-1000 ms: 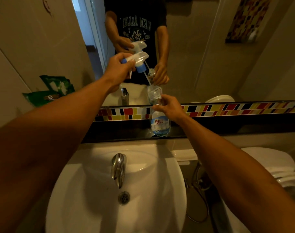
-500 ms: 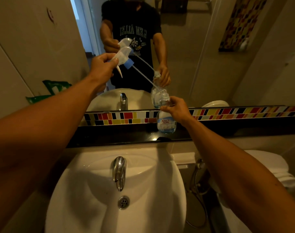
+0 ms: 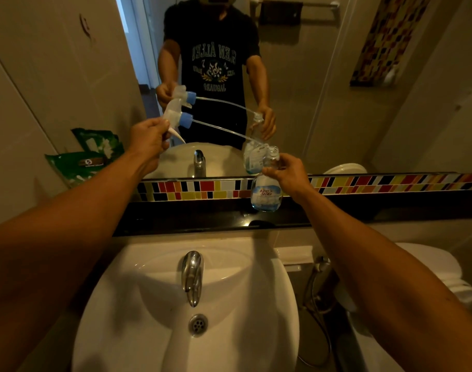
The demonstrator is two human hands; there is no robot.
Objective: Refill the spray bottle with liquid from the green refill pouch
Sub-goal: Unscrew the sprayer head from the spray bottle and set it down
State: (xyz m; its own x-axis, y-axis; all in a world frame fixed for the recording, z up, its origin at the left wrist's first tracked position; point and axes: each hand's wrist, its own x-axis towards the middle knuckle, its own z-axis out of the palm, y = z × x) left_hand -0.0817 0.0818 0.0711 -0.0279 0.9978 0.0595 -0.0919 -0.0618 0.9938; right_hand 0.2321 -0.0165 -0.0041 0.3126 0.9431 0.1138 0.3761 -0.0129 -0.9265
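Observation:
My left hand (image 3: 148, 138) grips the white spray head (image 3: 175, 114) with its blue collar, held up and to the left. Its thin dip tube (image 3: 221, 128) slants down to the right, and the tip is near the open mouth of the bottle. My right hand (image 3: 288, 174) is closed around the neck of the clear spray bottle (image 3: 265, 193), which carries a blue and white label and stands on the black ledge (image 3: 192, 217). A little liquid shows at its bottom. The green refill pouch (image 3: 79, 163) leans against the wall at the left end of the ledge.
A white basin (image 3: 229, 304) with a chrome tap (image 3: 192, 275) lies below the ledge. A mirror behind the coloured tile strip (image 3: 363, 181) doubles the hands, bottle and spray head. A white toilet (image 3: 431, 267) and a hose sprayer (image 3: 319, 267) sit at the right.
My left hand has drawn the spray head up and out to the left, and the dip tube has come almost fully out of the bottle. My right hand stays on the bottle neck.

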